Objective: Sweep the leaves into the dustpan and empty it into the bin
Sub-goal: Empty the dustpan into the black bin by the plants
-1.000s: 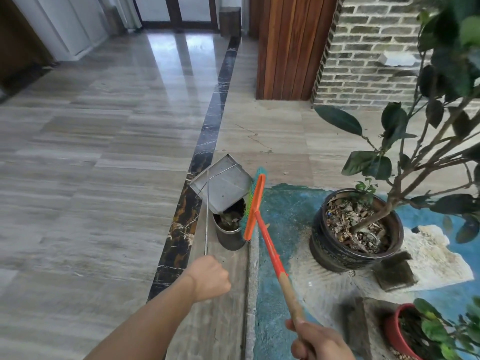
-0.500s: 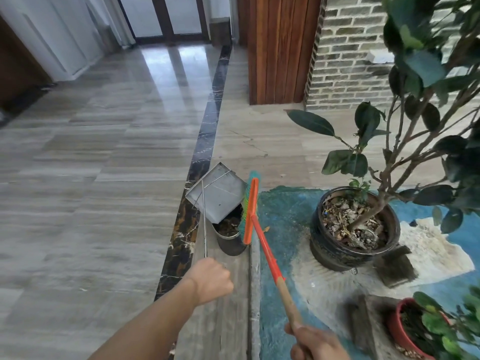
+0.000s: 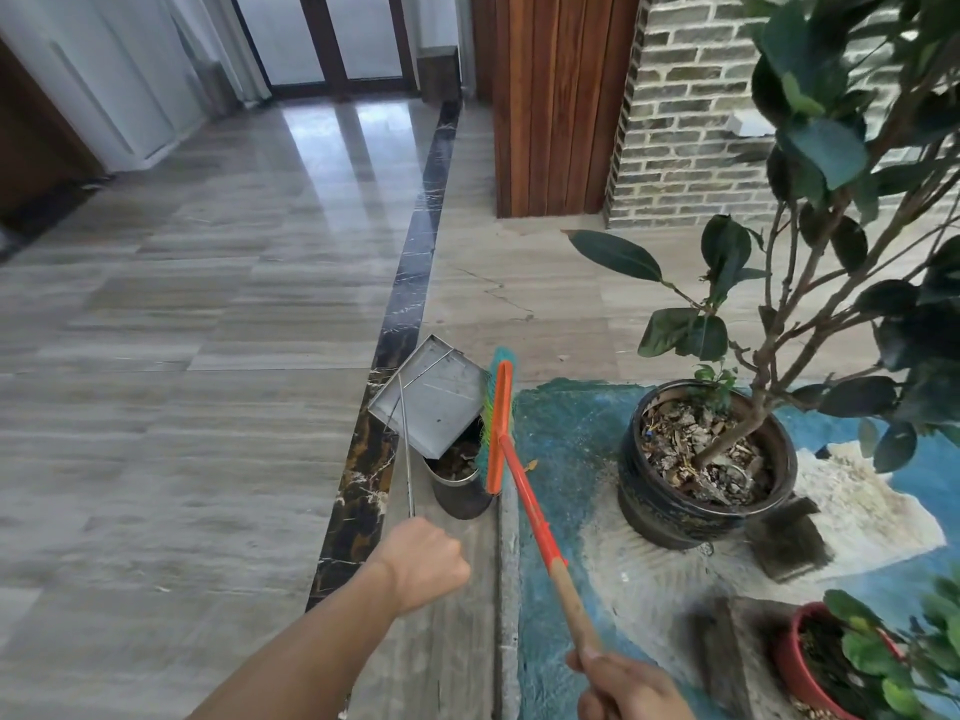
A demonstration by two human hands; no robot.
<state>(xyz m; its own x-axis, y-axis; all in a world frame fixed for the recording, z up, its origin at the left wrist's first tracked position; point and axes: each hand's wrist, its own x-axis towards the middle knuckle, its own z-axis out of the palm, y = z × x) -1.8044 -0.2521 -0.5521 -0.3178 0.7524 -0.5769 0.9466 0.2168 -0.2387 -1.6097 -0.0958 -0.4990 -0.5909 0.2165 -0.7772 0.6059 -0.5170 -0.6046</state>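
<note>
One grey floor (image 3: 208,356) fills the view, crossed by one dark marble strip (image 3: 410,283) running from the far wall towards the person. To the strip's right lies one blue painted patch (image 3: 566,439).

Two pots stand on that patch. The dark pot (image 3: 675,511) holds a leafy shrub and dry litter. The red pot (image 3: 795,672) sits at the near right corner of the view.

One broom (image 3: 498,423) slants up from the lower right, its orange head on end just beside the bin, bristles facing the dustpan. The right hand (image 3: 628,685) is curled round the wooden end of its handle.

One metal dustpan (image 3: 431,397) hangs tipped above the bin, its lower edge at the bin's mouth. The left hand (image 3: 423,561) is a closed fist round the top of its thin wire handle.

One small dark bin (image 3: 460,493) stands between the strip and the patch, and brown leaves (image 3: 457,459) show inside it.

One orange leaf (image 3: 531,465) lies on the patch, just right of the broom.
</note>
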